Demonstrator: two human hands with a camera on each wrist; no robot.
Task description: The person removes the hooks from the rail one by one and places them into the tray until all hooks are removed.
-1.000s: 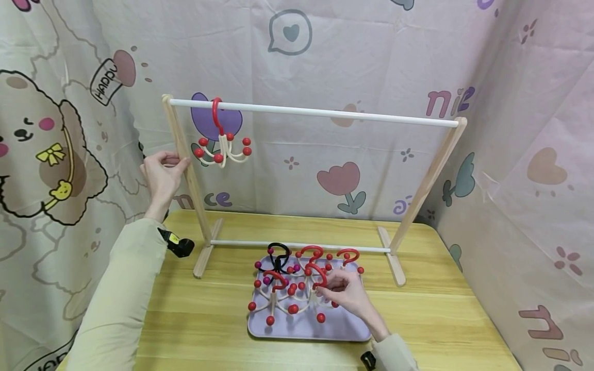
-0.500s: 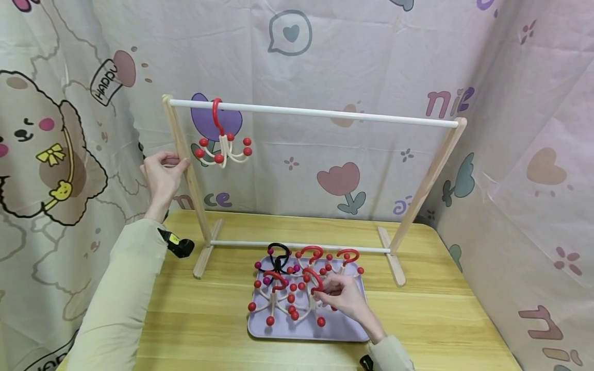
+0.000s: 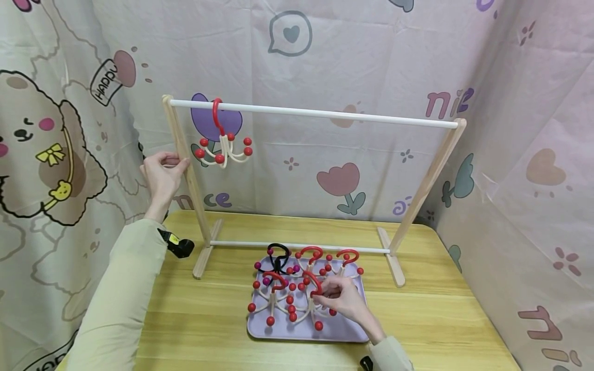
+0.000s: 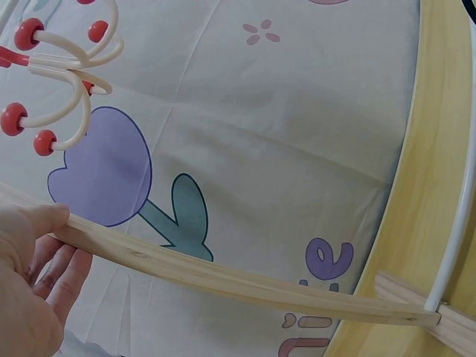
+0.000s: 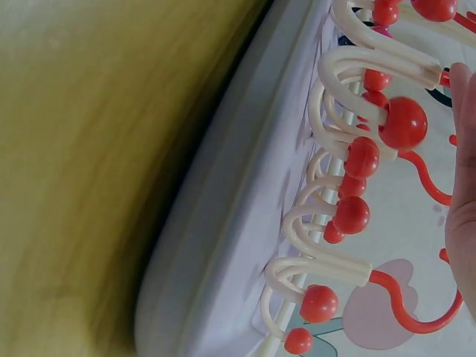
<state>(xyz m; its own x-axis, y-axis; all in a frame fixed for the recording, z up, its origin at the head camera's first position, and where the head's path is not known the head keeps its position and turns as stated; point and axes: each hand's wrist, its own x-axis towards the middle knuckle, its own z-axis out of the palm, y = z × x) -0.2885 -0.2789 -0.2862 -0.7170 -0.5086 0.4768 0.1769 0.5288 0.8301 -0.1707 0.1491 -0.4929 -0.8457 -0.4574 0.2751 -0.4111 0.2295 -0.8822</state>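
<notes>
My left hand grips the left wooden post of a rack, thumb on one side and fingers behind, as the left wrist view also shows. From the white top rod hangs a red-hooked hanger with curved cream arms tipped by red balls. My right hand pinches the base of the red hook on a matching hanger, upright over the front of the lilac tray. In the right wrist view, the fingers meet the hook beside its cream stem; the fingertips are partly hidden.
Around the held hanger on the tray stand a red-hooked one at left, a black one with magenta balls, and two more red-hooked ones behind. A lower white rod joins the rack's feet behind the tray. Patterned curtains surround the wooden table.
My right hand and the pinched hanger have shifted slightly down and toward the front of the tray. The left hand stays on the post.
</notes>
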